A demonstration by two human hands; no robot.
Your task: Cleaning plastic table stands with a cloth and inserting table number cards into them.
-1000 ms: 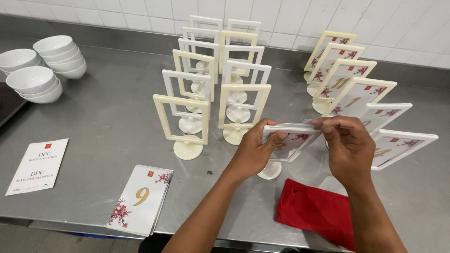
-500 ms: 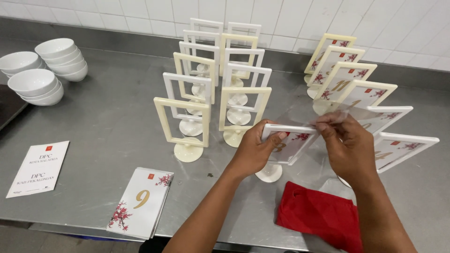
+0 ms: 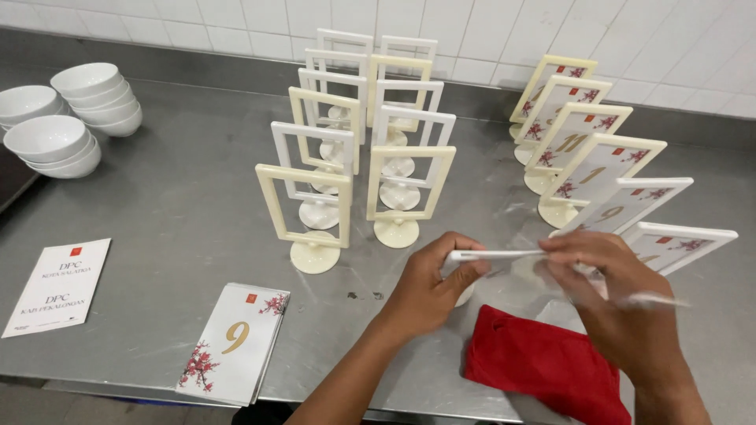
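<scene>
Lower right of the frame: left hand (image 3: 429, 287) and right hand (image 3: 618, 303) are both pinching a light, stiff, likely slippery sign frame (image 3: 492, 256) by its edges, above the steel surface (image 3: 157, 212).

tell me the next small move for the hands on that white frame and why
Probably tip the white frame back upright: the left hand and right hand hold it flat, edge-on, over the red cloth, while the filled stands beside it stand upright.
</scene>
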